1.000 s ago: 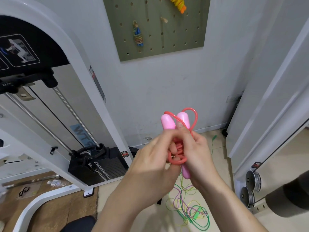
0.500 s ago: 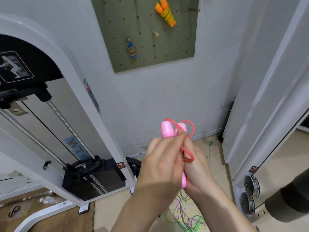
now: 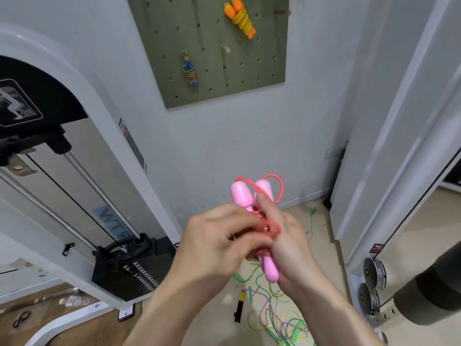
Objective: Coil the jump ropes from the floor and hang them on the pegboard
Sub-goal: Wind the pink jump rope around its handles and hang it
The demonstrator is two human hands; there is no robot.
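Observation:
A pink-handled jump rope [image 3: 241,196] with a red cord is bundled between both hands at chest height. My right hand [image 3: 287,236] grips the two pink handles, thumb up against one of them. My left hand [image 3: 219,240] pinches a red loop of the cord at the bundle's middle. On the wall above hangs the green pegboard [image 3: 262,58]. An orange-handled coiled rope [image 3: 240,17] and a blue-handled coiled rope [image 3: 190,71] hang on it. Tangled green, yellow and purple ropes [image 3: 274,313] lie on the floor below my hands.
A white cable weight machine [image 3: 82,151] with a black weight stack [image 3: 129,265] stands at left. Another white machine frame [image 3: 399,146] with pulleys rises at right. A bare wooden peg [image 3: 225,48] sticks out mid-pegboard. A black and yellow handle [image 3: 240,307] lies on the floor.
The view has tilted up, showing more of the pegboard. My left hand has drawn the red loop down and tight around the middle of the bundle.

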